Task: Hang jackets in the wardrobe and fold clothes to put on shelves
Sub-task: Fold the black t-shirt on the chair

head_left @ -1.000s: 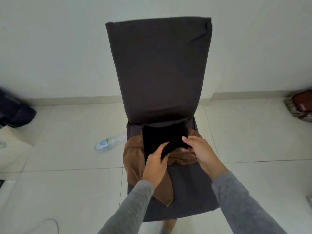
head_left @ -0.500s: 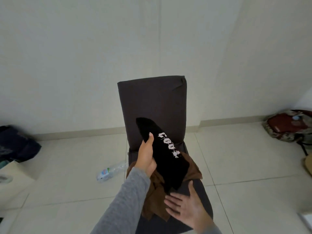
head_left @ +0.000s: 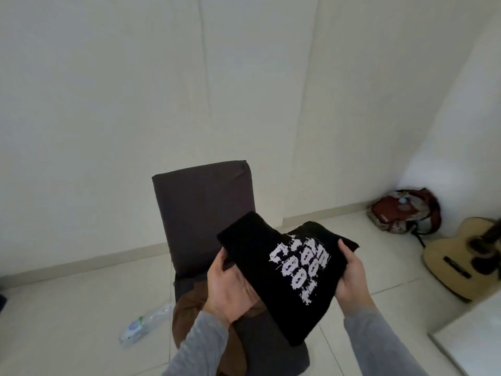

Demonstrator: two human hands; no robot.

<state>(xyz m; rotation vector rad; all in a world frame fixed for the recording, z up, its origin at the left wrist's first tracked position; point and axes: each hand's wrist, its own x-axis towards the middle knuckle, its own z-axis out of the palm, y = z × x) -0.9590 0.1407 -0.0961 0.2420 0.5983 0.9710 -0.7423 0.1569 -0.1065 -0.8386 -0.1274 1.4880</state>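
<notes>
Above the chair (head_left: 202, 213), head view: folded black shirt (head_left: 282, 270) held clear, print up. Left hand (head_left: 230, 289) cups its near edge and right hand (head_left: 349, 278) clamps the other side, thumb on top, likely so the folds keep. Brown garment (head_left: 187, 318) lies on the seat.

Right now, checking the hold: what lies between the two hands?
The folded black shirt, held at its sides by left hand and right hand; head view.

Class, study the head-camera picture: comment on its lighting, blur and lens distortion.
Head view: soft, even light, brightest in the right corner above the backpack; the wide-angle lens bows the wall seam and stretches the guitar at the edge; the white print on the folded black garment is slightly smeared.
</notes>
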